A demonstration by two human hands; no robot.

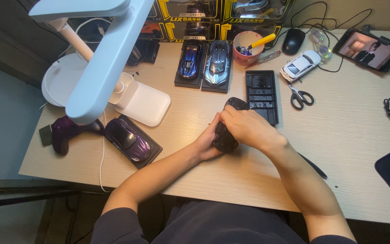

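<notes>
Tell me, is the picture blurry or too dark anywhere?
Head view: mostly sharp and evenly lit; the white lamp looms large and a bit soft near the camera, the floor at left is dim, and both hands cover the black toy car, hiding much of it.

scissors (300,96) right of tray (262,96) — mug (246,48) behind

Even, soft light falls from above; faint shadows sit beneath the fingers (229,114), the white plastic desk lamp (96,54) looms blurred, edges darken.
</notes>
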